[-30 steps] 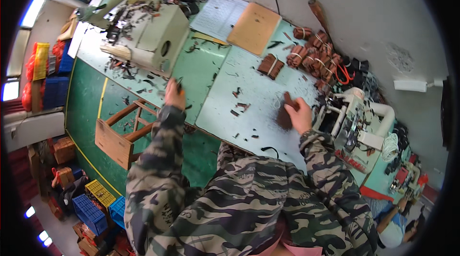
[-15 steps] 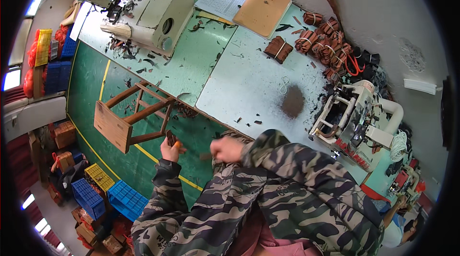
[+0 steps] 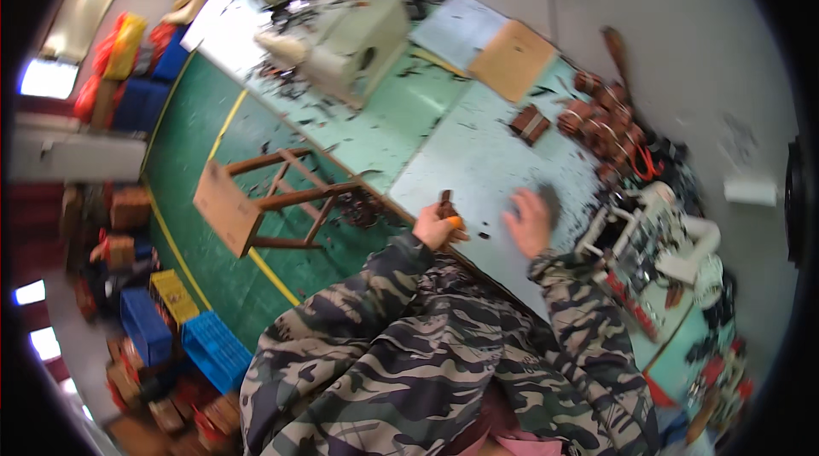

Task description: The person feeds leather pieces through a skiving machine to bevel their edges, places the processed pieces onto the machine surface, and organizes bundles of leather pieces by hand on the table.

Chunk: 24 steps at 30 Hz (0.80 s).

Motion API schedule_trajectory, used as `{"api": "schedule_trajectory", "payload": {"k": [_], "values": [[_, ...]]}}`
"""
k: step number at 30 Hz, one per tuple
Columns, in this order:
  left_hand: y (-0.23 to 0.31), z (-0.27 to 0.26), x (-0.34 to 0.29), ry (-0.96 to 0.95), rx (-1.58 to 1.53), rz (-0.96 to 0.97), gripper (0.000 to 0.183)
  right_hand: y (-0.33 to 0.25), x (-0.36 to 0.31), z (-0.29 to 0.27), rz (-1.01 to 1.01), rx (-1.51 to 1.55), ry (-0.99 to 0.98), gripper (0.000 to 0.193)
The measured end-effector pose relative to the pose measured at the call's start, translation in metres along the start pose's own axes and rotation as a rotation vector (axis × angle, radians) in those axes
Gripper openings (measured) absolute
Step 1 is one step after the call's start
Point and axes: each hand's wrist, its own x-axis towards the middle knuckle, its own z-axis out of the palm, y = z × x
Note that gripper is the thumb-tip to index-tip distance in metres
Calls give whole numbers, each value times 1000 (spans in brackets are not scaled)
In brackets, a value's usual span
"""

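Note:
My left hand is closed around a small bundle of brown strips, held upright just over the table's front edge. An orange cover sits on one of its fingers. My right hand is low over the pale tabletop, its fingers stretched out and apart beside a dark patch. Motion blurs this hand, and no object shows in it. Beyond it lies a tied brown bundle, with a pile of similar tied bundles to its right.
A cream machine covered in dark scraps stands far left, near an orange folder. At right is another machine. A wooden stool lies tipped over on the green floor. Crates stand lower left.
Both hands have moved from in front of my body to the table, the left still holding the strips. My right hand has opened and reached forward. The view has shifted.

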Motion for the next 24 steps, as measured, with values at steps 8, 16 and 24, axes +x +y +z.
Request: {"api": "schedule_trajectory", "payload": {"k": [8, 16, 24], "values": [[11, 40, 1, 87, -394, 173, 10, -29, -14, 4, 617, 901, -220, 42], [4, 57, -3, -33, -49, 350, 25, -86, -12, -31, 691, 1252, -598, 28], [-23, 69, -1, -136, 32, 416, 59, -54, -17, -45, 655, 882, -645, 21]]}}
